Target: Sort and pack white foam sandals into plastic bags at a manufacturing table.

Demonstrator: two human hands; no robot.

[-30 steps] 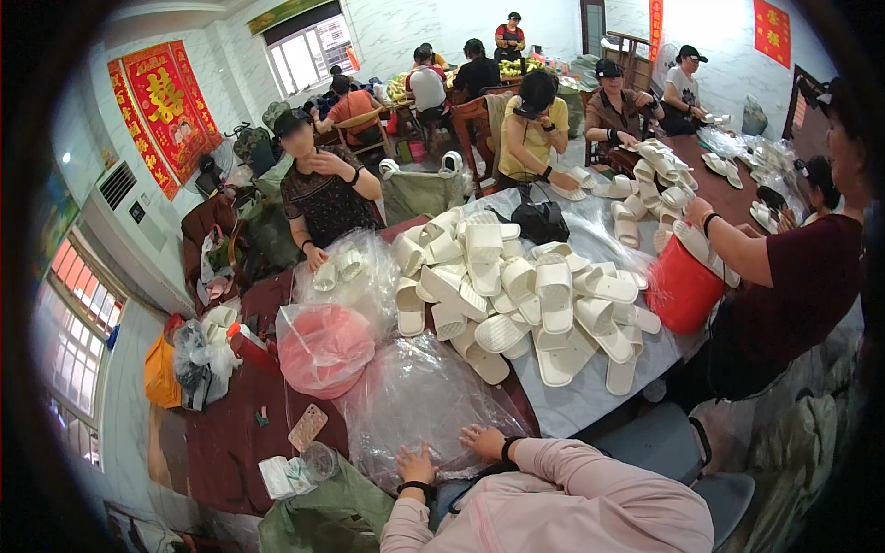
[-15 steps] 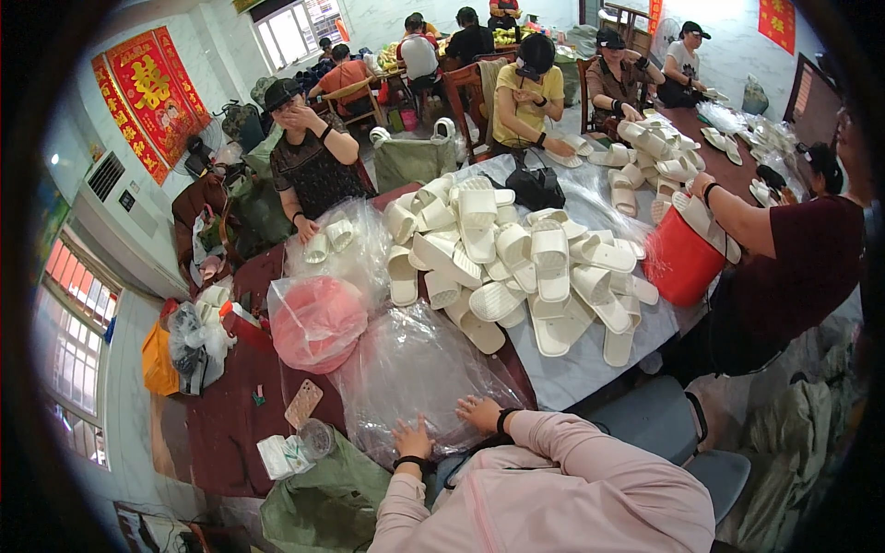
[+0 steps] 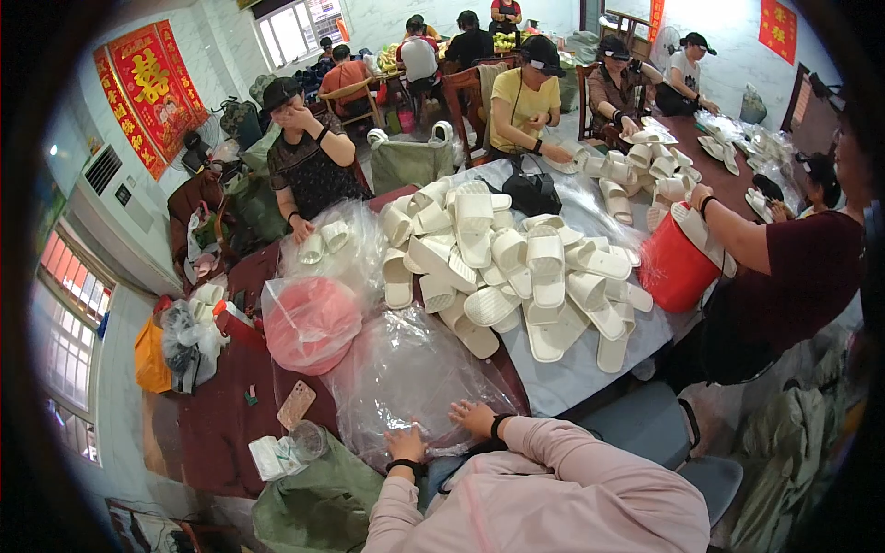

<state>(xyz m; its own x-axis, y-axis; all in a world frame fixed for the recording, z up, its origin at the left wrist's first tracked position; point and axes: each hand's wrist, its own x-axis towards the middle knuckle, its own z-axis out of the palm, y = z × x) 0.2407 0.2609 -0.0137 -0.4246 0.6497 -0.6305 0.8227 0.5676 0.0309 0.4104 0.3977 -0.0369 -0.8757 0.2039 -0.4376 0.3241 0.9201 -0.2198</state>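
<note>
Basically, both hands are flat and neither is pinching anything. Left hand [image 3: 406, 444] rests on the near edge of the clear plastic [image 3: 396, 369], fingers spread; right hand [image 3: 473, 419] lies palm down on it just beside, fingers also apart. Plastic is on the table [image 3: 221, 442], right in front of the wearer. Can't tell if it's one bag or a stack.

Progress, my read: early at this spot. No slippers visible in or on the plastic under the hands, so nothing looks finished here. Left over: a big heap of loose white slippers [image 3: 546, 258], just beyond the plastic and to the right, mostly on a pale sheet [image 3: 572, 382]. None of the heap looks bagged.

Elsewhere: one slipper pair [image 3: 323, 241] sits on more clear plastic by the co-worker opposite, can't tell if inside it. Another co-worker at right has a hand at the rim of a red bucket [image 3: 678, 272] with slippers in it. Pink bundle [image 3: 316, 323] touches the plastic's left side; phone [image 3: 296, 405] lies near it, untouched.
</note>
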